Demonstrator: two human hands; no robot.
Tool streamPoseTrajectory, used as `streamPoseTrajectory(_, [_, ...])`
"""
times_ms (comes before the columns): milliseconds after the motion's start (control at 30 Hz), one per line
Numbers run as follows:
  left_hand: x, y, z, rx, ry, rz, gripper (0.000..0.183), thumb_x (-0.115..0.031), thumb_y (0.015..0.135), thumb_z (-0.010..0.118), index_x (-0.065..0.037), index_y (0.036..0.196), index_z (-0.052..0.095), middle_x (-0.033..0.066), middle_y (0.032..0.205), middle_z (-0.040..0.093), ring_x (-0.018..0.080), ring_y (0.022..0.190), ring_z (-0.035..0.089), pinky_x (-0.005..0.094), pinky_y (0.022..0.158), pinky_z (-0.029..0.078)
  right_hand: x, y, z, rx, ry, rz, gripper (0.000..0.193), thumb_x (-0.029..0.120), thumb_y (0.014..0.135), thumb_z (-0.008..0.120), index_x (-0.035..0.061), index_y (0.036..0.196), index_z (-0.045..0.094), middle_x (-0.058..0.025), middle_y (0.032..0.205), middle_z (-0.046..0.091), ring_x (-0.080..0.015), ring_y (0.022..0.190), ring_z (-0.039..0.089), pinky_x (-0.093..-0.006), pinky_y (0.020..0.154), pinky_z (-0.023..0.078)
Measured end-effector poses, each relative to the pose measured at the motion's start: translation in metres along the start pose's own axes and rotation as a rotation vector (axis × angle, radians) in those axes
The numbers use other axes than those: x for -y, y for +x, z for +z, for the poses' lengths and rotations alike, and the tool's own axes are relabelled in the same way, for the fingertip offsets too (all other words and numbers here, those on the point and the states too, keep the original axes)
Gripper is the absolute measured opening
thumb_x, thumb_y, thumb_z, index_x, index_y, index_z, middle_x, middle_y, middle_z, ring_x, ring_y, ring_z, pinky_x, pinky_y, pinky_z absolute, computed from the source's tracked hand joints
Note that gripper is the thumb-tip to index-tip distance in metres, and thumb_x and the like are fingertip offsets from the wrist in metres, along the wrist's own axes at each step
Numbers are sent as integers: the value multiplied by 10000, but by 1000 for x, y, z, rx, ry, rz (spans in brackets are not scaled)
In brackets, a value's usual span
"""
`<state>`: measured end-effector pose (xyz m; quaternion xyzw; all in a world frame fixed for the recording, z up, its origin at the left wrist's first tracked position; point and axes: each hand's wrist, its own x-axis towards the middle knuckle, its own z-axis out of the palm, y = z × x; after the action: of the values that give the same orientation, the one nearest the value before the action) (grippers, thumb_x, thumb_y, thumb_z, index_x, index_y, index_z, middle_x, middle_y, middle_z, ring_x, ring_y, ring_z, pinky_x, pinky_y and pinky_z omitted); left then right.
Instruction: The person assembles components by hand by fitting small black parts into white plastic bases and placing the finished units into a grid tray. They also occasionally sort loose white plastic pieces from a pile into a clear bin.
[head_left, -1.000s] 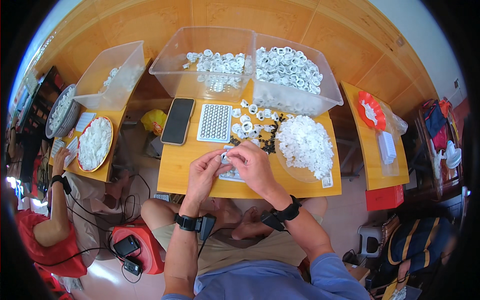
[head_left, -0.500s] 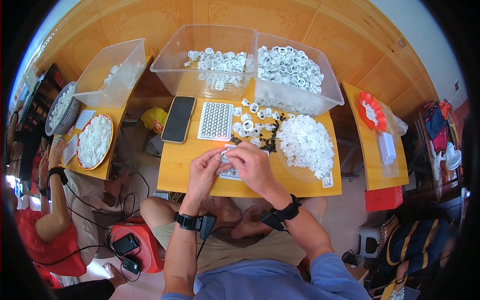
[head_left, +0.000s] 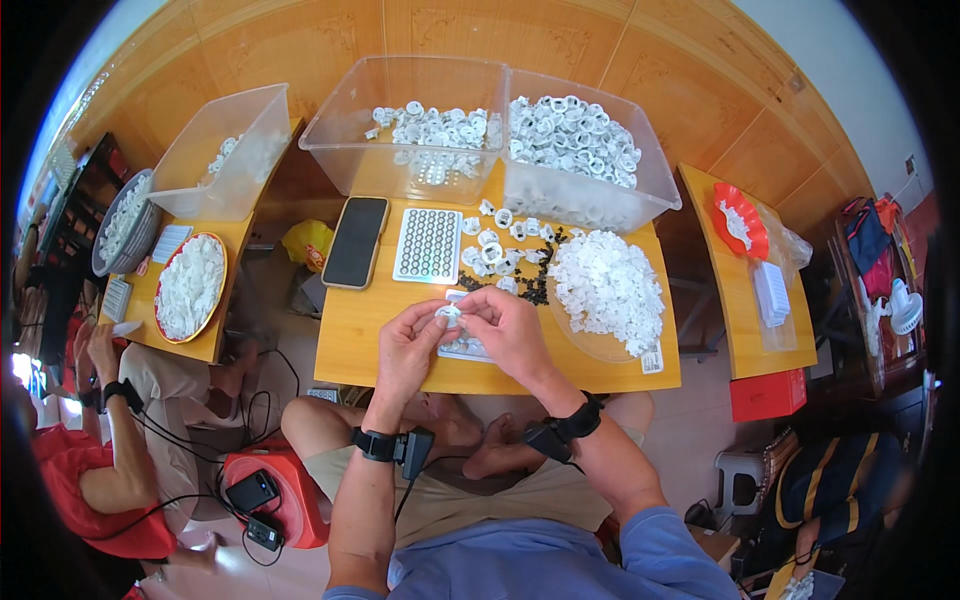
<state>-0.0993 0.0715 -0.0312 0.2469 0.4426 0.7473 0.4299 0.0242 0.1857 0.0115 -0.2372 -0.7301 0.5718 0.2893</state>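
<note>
Between the fingertips of both my hands is a small round white plastic part [head_left: 449, 316], held above the near side of the wooden table. My left hand [head_left: 408, 335] pinches it from the left with thumb and fingers. From the right, the thumb and index finger of my right hand [head_left: 505, 325] close on its edge. Partly hidden under my hands lies a white tray [head_left: 462, 348] of small parts. Beyond it are a white tray with rows of round metallic pieces [head_left: 428, 246], loose white round parts [head_left: 490, 252] and scattered small black pieces [head_left: 530, 287].
A heap of small white pieces [head_left: 608, 290] fills a clear dish at right. Two clear bins [head_left: 405, 170] [head_left: 590, 205] of white parts line the back. A phone [head_left: 356, 242] lies at left. A co-worker in a red top [head_left: 110, 485] sits at the left table.
My fingers have shifted slightly around the white part, which now shows its round face more. The co-worker's hands at left have moved down from the tray, holding a small white piece.
</note>
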Motion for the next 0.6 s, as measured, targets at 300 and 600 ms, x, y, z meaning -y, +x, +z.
streamPoseTrajectory(300, [1, -1, 2, 29, 44, 22, 260, 2, 1001, 563, 85, 1247, 584, 157, 1155, 676, 182, 1036, 677, 300, 906, 592, 0, 1, -4, 41, -24, 95, 112, 8, 902, 667, -67, 984, 677, -98, 887, 734, -119, 802, 699, -269, 736, 585])
streamPoseTrajectory(600, [2, -4, 3, -8, 118, 44, 209, -27, 1000, 586, 75, 1179, 620, 136, 1072, 697, 168, 956, 686, 305, 876, 592, 6, 0, -2, 52, -31, 86, 94, 0, 843, 662, -53, 920, 667, -110, 836, 731, -135, 737, 696, -284, 670, 561])
